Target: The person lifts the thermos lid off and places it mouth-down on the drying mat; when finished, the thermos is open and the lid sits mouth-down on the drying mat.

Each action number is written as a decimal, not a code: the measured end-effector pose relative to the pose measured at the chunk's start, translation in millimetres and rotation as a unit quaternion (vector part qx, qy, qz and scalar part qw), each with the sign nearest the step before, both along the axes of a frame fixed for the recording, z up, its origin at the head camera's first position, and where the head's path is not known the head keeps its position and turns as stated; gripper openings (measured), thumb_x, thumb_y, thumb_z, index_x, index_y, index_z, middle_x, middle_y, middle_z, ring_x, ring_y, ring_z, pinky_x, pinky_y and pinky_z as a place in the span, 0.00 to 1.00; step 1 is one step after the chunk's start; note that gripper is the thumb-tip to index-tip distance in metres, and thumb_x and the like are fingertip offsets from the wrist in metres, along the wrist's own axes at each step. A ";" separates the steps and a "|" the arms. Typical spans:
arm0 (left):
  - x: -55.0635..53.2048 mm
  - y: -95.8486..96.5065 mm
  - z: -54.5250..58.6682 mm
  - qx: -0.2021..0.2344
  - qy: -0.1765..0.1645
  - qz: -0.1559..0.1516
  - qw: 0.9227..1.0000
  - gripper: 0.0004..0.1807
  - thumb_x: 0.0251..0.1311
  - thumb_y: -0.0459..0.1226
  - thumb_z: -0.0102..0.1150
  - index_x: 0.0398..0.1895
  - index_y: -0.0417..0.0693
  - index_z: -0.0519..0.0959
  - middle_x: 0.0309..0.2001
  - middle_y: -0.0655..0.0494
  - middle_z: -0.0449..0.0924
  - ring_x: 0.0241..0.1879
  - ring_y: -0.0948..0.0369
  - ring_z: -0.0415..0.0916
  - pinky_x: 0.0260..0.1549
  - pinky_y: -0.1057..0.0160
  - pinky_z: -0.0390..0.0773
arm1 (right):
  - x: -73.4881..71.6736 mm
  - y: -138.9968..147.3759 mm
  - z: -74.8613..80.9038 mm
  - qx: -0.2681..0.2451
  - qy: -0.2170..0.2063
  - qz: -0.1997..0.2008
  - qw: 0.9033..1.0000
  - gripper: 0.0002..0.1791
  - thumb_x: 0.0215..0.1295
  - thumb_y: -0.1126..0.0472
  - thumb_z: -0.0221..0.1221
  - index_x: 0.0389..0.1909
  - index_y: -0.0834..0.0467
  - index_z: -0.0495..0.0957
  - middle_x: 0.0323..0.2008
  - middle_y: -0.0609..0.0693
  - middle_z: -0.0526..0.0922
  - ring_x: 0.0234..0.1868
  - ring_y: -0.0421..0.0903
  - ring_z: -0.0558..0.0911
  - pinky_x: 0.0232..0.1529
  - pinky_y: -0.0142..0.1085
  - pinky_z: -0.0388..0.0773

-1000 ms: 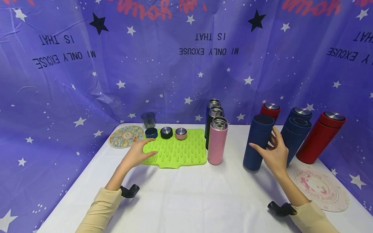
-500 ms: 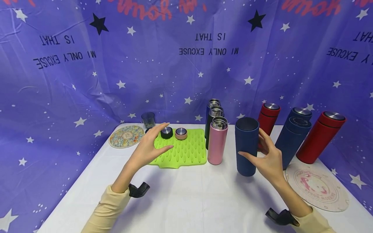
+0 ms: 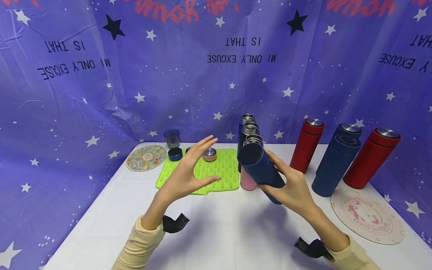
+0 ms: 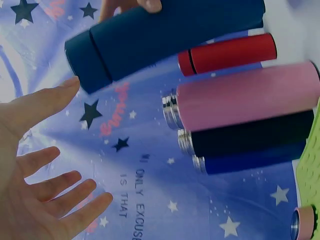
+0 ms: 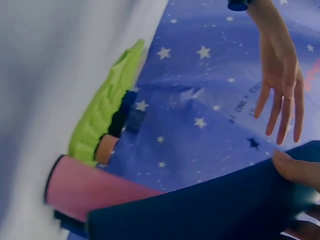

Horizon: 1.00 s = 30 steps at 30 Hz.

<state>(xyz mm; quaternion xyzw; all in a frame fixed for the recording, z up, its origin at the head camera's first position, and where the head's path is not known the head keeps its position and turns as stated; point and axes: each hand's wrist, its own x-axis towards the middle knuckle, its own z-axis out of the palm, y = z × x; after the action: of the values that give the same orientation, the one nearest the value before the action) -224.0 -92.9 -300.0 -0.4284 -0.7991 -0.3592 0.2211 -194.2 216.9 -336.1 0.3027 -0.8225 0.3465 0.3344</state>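
My right hand [image 3: 293, 189] grips a dark blue thermos [image 3: 264, 172] around its body, lifted and tilted so its capped end leans left. My left hand [image 3: 185, 176] is held in the air over the green mat [image 3: 224, 178], fingers spread and thumb apart, holding nothing. In the left wrist view, its thumb tip overlaps the thermos cap [image 4: 87, 62]. Behind the held thermos stand three lidless bottles: pink [image 4: 250, 97], black [image 4: 250, 134] and blue [image 4: 255, 158]. On the mat lie a blue lid [image 3: 175, 154] and a pink lid [image 3: 209, 155]; a black lid is mostly hidden behind my left hand.
Capped red thermoses [image 3: 306, 146] and blue thermoses [image 3: 335, 165] stand on the right. A pale pink round mat [image 3: 368, 219] lies in front of them. At the back left are a patterned round mat [image 3: 146, 158] and a dark see-through cup [image 3: 172, 138].
My right hand has carried the blue thermos left and toward me, from upright to tilted, away from the other thermoses. My left hand has moved right toward it, fingers staying spread.
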 end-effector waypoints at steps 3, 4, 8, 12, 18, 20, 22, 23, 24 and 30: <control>4.7 3.0 -0.1 0.001 0.002 -0.011 1.000 0.51 0.50 0.42 0.74 0.75 0.56 0.55 0.74 0.61 0.50 0.72 0.58 0.49 0.66 0.49 0.61 | 0.3 -7.0 2.2 0.027 0.003 0.004 1.000 0.56 0.33 0.67 0.80 0.70 0.52 0.65 0.55 0.54 0.80 0.49 0.51 0.82 0.50 0.38 0.80; 5.7 3.8 -0.6 0.002 0.002 -0.016 1.000 0.51 0.49 0.42 0.74 0.75 0.55 0.55 0.74 0.60 0.51 0.72 0.58 0.50 0.66 0.49 0.61 | 0.5 -8.9 2.3 0.036 0.004 0.003 0.999 0.57 0.32 0.66 0.80 0.70 0.51 0.65 0.54 0.55 0.80 0.48 0.51 0.82 0.48 0.41 0.81; 8.4 8.9 -3.0 -0.001 0.004 -0.042 0.999 0.52 0.48 0.41 0.76 0.75 0.52 0.56 0.74 0.58 0.52 0.71 0.57 0.54 0.64 0.52 0.65 | 0.5 -14.3 1.1 0.067 0.010 0.005 0.998 0.56 0.33 0.62 0.81 0.70 0.50 0.66 0.54 0.55 0.81 0.48 0.52 0.83 0.46 0.48 0.82; 9.4 17.8 -5.8 -0.013 0.011 -0.079 0.997 0.52 0.47 0.42 0.76 0.74 0.50 0.56 0.73 0.56 0.53 0.70 0.57 0.55 0.64 0.54 0.65 | 0.3 -16.3 0.1 0.089 0.022 0.012 0.996 0.55 0.33 0.60 0.81 0.69 0.50 0.67 0.56 0.52 0.80 0.51 0.52 0.81 0.49 0.48 0.80; 9.6 28.3 -13.0 -0.033 0.030 -0.112 0.993 0.46 0.47 0.39 0.76 0.71 0.50 0.64 0.70 0.52 0.60 0.68 0.55 0.60 0.63 0.56 0.67 | -0.7 -18.8 -3.9 0.142 0.042 0.013 0.989 0.51 0.36 0.61 0.79 0.68 0.49 0.69 0.58 0.51 0.78 0.57 0.51 0.78 0.52 0.49 0.78; 9.0 30.6 -16.0 -0.041 0.038 -0.115 0.992 0.44 0.46 0.37 0.77 0.69 0.49 0.67 0.68 0.50 0.63 0.67 0.55 0.62 0.63 0.58 0.67 | -0.6 -19.7 -6.0 0.155 0.046 0.013 0.987 0.50 0.37 0.61 0.79 0.67 0.48 0.70 0.59 0.51 0.78 0.57 0.51 0.78 0.51 0.49 0.78; 8.1 32.5 -18.0 -0.045 0.046 -0.116 0.991 0.41 0.45 0.36 0.77 0.66 0.48 0.70 0.65 0.50 0.66 0.65 0.56 0.65 0.61 0.61 0.69 | -0.5 -20.1 -7.8 0.162 0.046 0.015 0.986 0.49 0.37 0.61 0.78 0.67 0.48 0.70 0.59 0.50 0.78 0.57 0.51 0.78 0.50 0.49 0.79; 7.6 33.1 -18.9 -0.045 0.050 -0.116 0.991 0.40 0.45 0.35 0.77 0.65 0.48 0.71 0.64 0.50 0.68 0.64 0.56 0.66 0.61 0.63 0.69 | -0.4 -20.2 -8.4 0.161 0.043 0.019 0.986 0.50 0.36 0.61 0.78 0.67 0.48 0.70 0.58 0.50 0.78 0.56 0.51 0.79 0.49 0.49 0.80; 7.1 33.4 -19.4 -0.044 0.053 -0.117 0.991 0.39 0.44 0.35 0.77 0.64 0.47 0.72 0.62 0.50 0.69 0.62 0.57 0.67 0.60 0.64 0.70 | -0.5 -20.4 -8.8 0.159 0.040 0.023 0.986 0.50 0.36 0.61 0.78 0.67 0.48 0.70 0.58 0.49 0.78 0.56 0.50 0.79 0.49 0.49 0.80; 5.4 30.9 -18.3 -0.023 0.058 -0.140 0.988 0.35 0.42 0.35 0.77 0.58 0.47 0.75 0.57 0.51 0.73 0.58 0.58 0.71 0.57 0.66 0.72 | -3.4 -18.7 -9.2 0.136 0.000 0.071 0.988 0.51 0.35 0.59 0.80 0.67 0.48 0.70 0.56 0.46 0.80 0.52 0.47 0.80 0.49 0.47 0.80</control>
<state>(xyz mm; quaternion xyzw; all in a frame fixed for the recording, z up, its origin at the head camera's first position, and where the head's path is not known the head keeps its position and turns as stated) -218.6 -62.0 -318.3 -0.5614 -0.7248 -0.3428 0.2052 -197.6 198.2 -345.3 0.4032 -0.8384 0.2541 0.2646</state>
